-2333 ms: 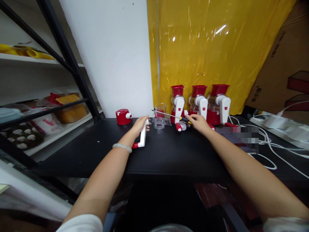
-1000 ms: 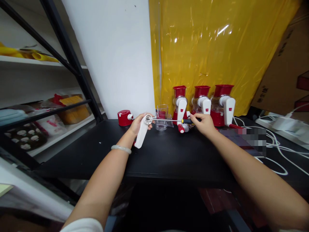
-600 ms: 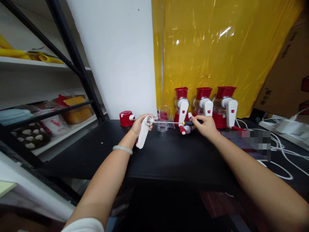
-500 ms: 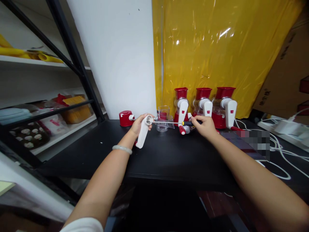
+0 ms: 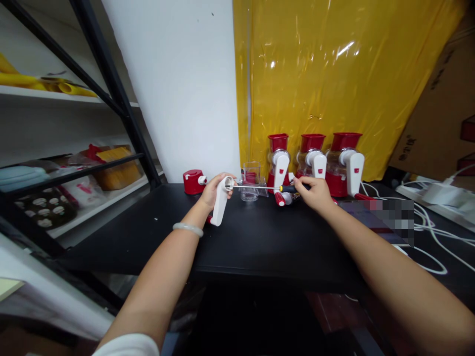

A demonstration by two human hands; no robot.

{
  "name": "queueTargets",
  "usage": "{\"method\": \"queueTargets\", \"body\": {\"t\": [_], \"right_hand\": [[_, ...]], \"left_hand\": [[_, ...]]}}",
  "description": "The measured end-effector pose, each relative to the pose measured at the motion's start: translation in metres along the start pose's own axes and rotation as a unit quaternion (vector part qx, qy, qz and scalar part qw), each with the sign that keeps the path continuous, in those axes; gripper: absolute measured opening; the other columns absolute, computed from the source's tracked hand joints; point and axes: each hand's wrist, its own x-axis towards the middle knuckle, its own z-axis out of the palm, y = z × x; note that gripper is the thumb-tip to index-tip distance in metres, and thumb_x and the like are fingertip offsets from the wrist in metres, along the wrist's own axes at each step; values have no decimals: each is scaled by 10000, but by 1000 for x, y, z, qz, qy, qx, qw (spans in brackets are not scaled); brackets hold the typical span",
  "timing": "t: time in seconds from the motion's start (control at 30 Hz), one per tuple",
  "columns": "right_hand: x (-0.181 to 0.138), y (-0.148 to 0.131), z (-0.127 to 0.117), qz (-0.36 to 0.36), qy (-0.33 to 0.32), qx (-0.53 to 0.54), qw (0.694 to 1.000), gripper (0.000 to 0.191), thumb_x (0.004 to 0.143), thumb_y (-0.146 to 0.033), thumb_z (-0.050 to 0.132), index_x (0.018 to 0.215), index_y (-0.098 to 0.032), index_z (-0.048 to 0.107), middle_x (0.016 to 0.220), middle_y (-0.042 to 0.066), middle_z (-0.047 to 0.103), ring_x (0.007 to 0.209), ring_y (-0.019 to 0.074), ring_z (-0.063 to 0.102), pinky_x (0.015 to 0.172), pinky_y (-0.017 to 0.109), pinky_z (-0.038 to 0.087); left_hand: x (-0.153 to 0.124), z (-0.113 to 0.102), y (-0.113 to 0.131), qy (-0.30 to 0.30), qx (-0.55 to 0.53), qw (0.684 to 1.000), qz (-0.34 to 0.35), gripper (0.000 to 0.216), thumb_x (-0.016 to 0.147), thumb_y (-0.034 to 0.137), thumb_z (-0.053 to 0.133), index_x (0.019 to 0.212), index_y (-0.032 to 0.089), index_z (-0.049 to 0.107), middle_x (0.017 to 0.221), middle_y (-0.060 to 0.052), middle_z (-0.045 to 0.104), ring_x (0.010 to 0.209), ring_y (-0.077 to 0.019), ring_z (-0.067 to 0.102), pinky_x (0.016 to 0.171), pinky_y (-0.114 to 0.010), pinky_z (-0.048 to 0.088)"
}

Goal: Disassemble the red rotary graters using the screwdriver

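Note:
My left hand (image 5: 214,192) is closed around a white crank handle (image 5: 220,207) with a red knob at its lower end, held just above the black table. The round socket at the handle's top faces right. In my right hand (image 5: 314,193) is a screwdriver (image 5: 260,188) with a black and yellow grip, held level. Its long shaft points left, and the tip is inside the socket; what it touches there is hidden. Behind the shaft stands a clear plastic housing (image 5: 250,192). A red base (image 5: 193,182) sits to the left of my left hand.
Three red and white rotary graters (image 5: 279,163) stand along the back of the black table (image 5: 252,247). Near them lies a metal drum (image 5: 291,199), partly hidden by my right hand. White cables (image 5: 426,222) and a partly blurred dark flat object (image 5: 365,222) lie at right. Shelves (image 5: 107,200) stand at left.
Almost nothing differs. The crank handle's lower end has shifted up slightly, and the screwdriver tip stays in its socket.

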Motion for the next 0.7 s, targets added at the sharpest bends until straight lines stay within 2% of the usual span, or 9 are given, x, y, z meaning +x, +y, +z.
{"method": "queueTargets", "body": {"t": [0.17, 0.33, 0.47, 0.57, 0.7], "right_hand": [[0, 1, 0, -1, -4, -2, 1000, 410, 879, -463, 511, 618, -185, 661, 571, 26, 622, 565, 165, 556, 571, 287, 390], [0, 1, 1, -19, 6, -4, 1000, 369, 875, -444, 538, 638, -187, 655, 623, 36, 654, 600, 167, 574, 617, 296, 419], [3, 3, 3, 23, 32, 57, 998, 296, 801, -481, 640, 761, -191, 686, 767, 56, 705, 725, 194, 631, 724, 324, 482], [7, 9, 6, 63, 59, 120, 989, 356, 718, -529, 727, 845, -198, 691, 862, 65, 704, 813, 203, 642, 775, 338, 503], [10, 25, 18, 149, 16, 231, 961, 478, 705, -644, 694, 906, -212, 659, 811, 42, 685, 730, 187, 642, 649, 314, 516]], "left_hand": [[-1, 1, -1, 2, 11, 1000, 0, 339, 767, 447, 622, 875, 125, 632, 701, -42, 659, 462, -114, 558, 403, -225, 423], [2, -2, -4, 9, 56, 997, 43, 339, 750, 448, 663, 881, 138, 616, 694, -27, 649, 459, -112, 560, 398, -218, 410], [5, -3, -9, 22, 83, 995, 53, 318, 754, 437, 660, 871, 145, 612, 685, -20, 640, 440, -103, 545, 374, -207, 377], [6, -2, -12, 40, 87, 994, 49, 304, 765, 422, 651, 871, 137, 629, 687, -18, 626, 442, -93, 535, 364, -195, 350], [8, -2, -14, 71, 71, 994, 32, 291, 790, 409, 644, 880, 132, 639, 704, -19, 614, 450, -87, 527, 360, -186, 325]]}}
